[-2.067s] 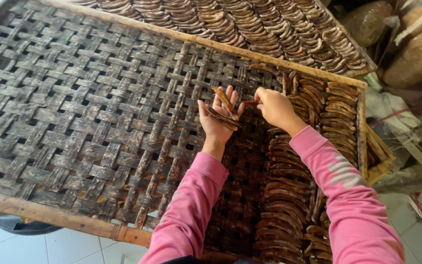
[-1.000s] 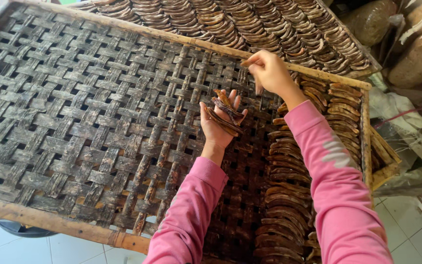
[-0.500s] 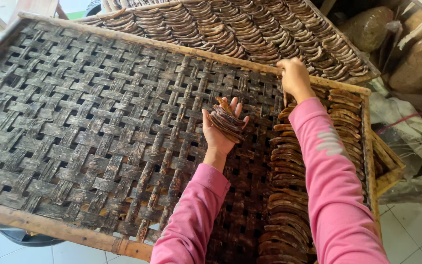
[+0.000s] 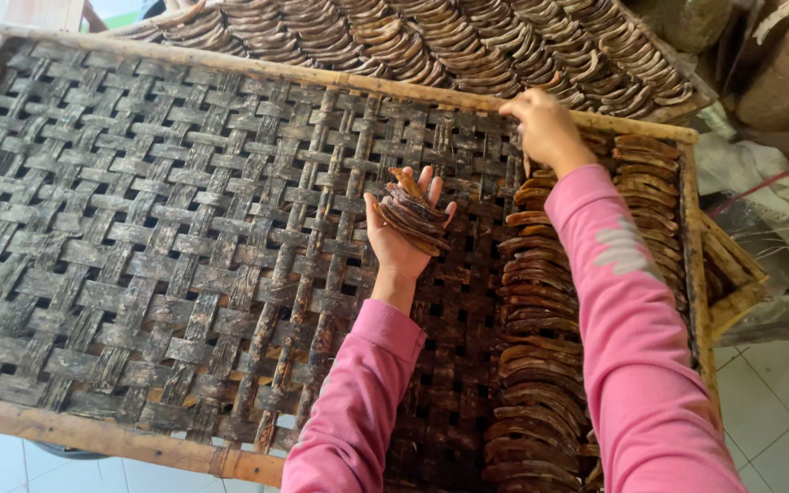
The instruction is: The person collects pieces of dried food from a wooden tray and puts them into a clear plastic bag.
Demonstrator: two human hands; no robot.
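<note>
Head view: my left hand lay palm-up, cupping a stack of brown slices ready to draw from; my right hand pinched down at the row's far end on the woven tray.

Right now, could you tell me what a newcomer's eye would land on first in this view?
Most striking is the big woven tray with its pale wooden frame, bare lattice on the left and overlapping rows of dark curved slices down its right side. At the centre the left hand lies palm up, holding a small stack of slices, while the right hand reaches to the tray's far right edge.
</note>
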